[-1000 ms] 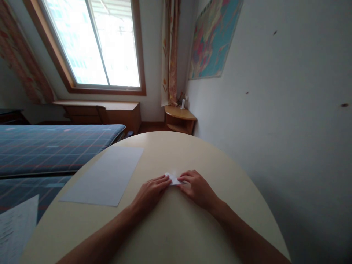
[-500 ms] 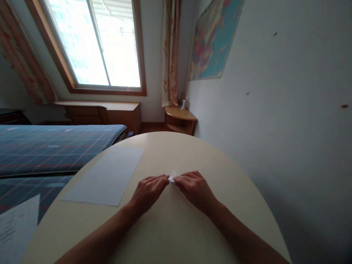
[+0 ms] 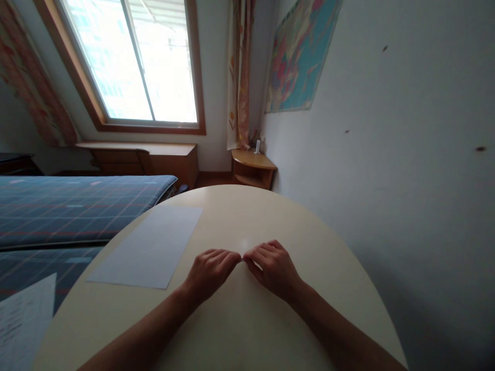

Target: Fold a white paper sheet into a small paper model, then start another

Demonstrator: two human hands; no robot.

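Observation:
My left hand (image 3: 212, 270) and my right hand (image 3: 273, 268) meet fingertip to fingertip over the middle of the round table. Both are closed in a pinch, the fingers bent downward. Between them is a small piece of white paper, of which hardly a sliver shows; the fingers cover the rest, so its shape cannot be made out. Left of my left hand, and apart from it, a blank white sheet of paper (image 3: 150, 250) lies flat on the table.
The round cream table (image 3: 247, 330) fills the foreground. A sheet with writing (image 3: 25, 319) is at the lower left, near a bed with a blue checked mattress (image 3: 77, 211). A white wall (image 3: 406, 206) stands close on the right, and a corner shelf (image 3: 255, 161) is behind the table.
The small white paper showed between my fingertips before and is now almost hidden. My fingertips have come closer together and slightly lower.

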